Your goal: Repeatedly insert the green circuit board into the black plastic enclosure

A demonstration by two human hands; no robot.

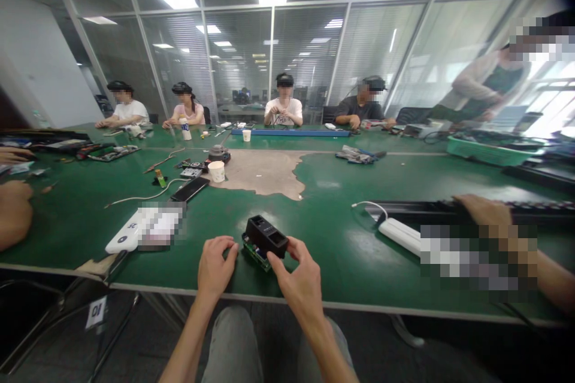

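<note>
My right hand (299, 272) grips the near right end of a black plastic housing with a green circuit board (264, 242) beneath it. Its thumb presses the near side and its fingers reach round the end. Rectangular recesses show on the housing's top; its underside is hidden. The unit sits tilted, at or just above the green table (332, 239); contact is unclear. Just left of it, my left hand (217, 266) rests near the table edge, loosely curved and holding nothing. A small gap separates its thumb from the board.
A white power bank (123, 232), dark phone (190, 190) and paper cup (216, 172) lie left and ahead. On the right are a white bar-shaped device (399, 236) and another person's hand (487, 212). Pliers (357, 155) and a green basket (492, 152) stand farther off; several people sit opposite.
</note>
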